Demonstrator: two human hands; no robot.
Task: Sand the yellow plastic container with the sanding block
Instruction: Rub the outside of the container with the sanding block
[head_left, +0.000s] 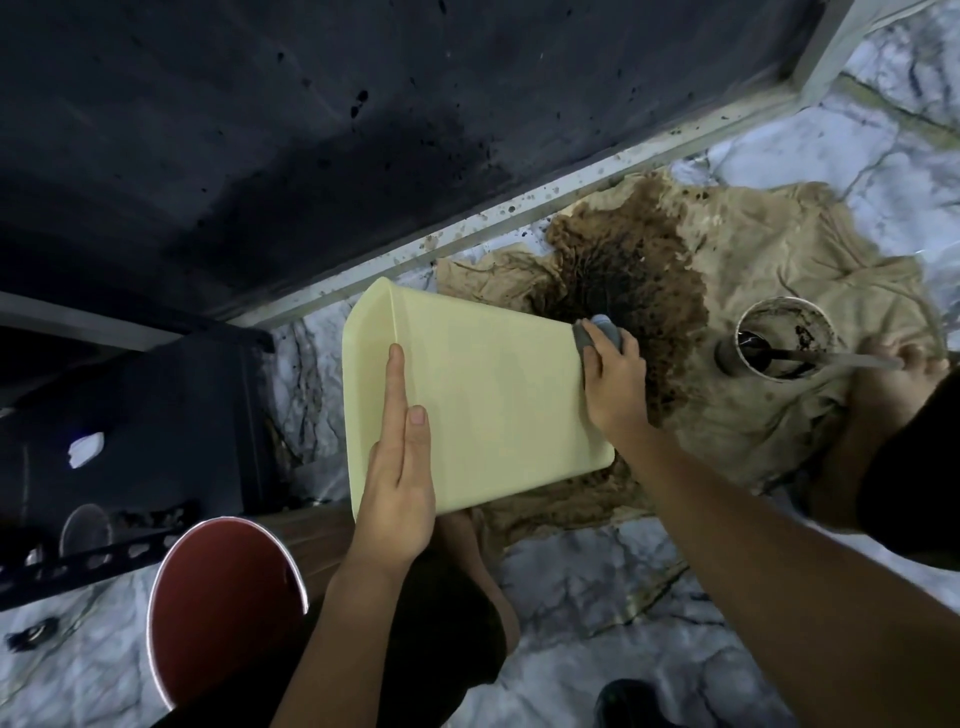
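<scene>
The pale yellow plastic container lies tipped on its side above the floor, its wide rim to the left and its narrower base to the right. My left hand presses flat on its upper side near the rim, fingers together, steadying it. My right hand grips a small grey sanding block and holds it against the container's base edge at the upper right corner.
A stained beige cloth with a dark brown patch covers the marble floor under and beyond the container. On it stands a white cup of dark liquid, stirred by another person's hand. A red round stool sits lower left; dark metal shelving stands left.
</scene>
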